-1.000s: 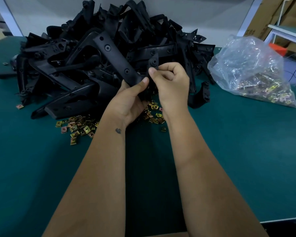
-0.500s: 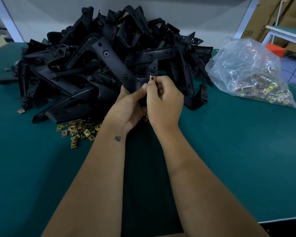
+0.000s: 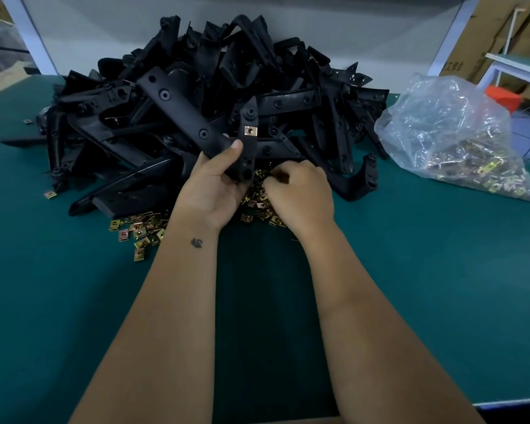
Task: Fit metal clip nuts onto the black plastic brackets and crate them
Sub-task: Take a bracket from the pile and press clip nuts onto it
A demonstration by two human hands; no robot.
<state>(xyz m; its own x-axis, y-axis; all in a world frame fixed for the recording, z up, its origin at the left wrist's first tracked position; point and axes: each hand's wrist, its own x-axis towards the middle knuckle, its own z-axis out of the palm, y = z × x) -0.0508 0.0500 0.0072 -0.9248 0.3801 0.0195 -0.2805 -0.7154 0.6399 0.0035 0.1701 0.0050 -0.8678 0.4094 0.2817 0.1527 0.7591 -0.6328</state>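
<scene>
The green worktop (image 3: pixel 74 301) carries, at twelve o'clock from the person, a tall heap of black brackets (image 3: pixel 288 96), and at two o'clock a clear bag (image 3: pixel 447 133) with more clip nuts inside. Just in front of the heap, at its near foot, lies a loose scatter of nuts (image 3: pixel 141 231), spreading from about eleven o'clock to directly under the hands. The left hand (image 3: pixel 211 191) grips one bracket (image 3: pixel 178 108) low down, thumb across its face, so that its long arm runs up and away toward eleven o'clock while a shorter tab stands nearly upright at twelve; one fitted nut (image 3: pixel 250 131) already sits clipped on that tab, just above the thumb. The right hand (image 3: pixel 300 197) is down on the scatter at one o'clock from the left wrist, knuckles up, fingers (image 3: pixel 276 179) curled in among the nuts; whether they have closed on one I cannot tell. The relation that matters is this: the loose nuts lie directly below and just right of the bracket's lower end, so the right hand is the nearer one, and a picked nut would likely travel up and leftward to an open hole along the bracket's axis. No crate is in view.
</scene>
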